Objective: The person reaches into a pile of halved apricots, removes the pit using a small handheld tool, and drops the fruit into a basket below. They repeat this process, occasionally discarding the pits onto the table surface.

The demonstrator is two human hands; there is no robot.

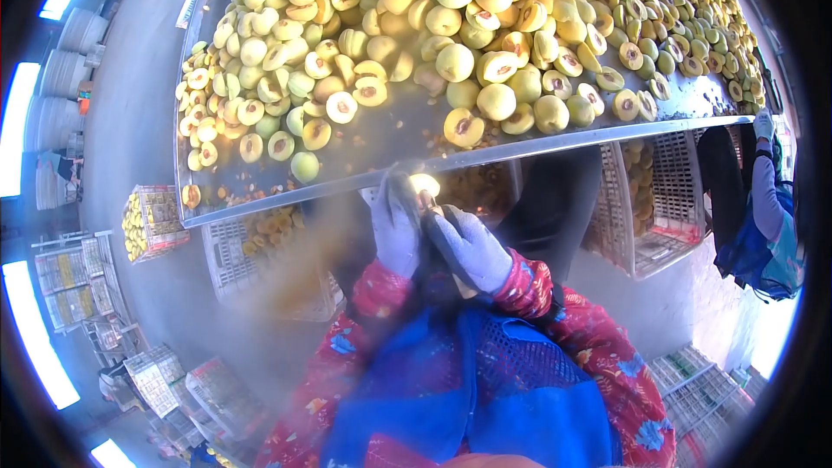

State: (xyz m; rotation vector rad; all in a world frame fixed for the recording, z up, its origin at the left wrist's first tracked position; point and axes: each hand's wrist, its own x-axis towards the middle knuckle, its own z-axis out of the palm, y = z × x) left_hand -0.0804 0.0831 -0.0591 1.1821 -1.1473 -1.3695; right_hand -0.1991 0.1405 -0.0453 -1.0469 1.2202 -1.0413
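Room over tabletop strip (pixel 381 139), just past metal rim (pixel 555 146); fruit heap (pixel 477 35) blocks beyond.

Lettering, labels, brands, numbers and signs: none that I can read from my end, through the head camera.
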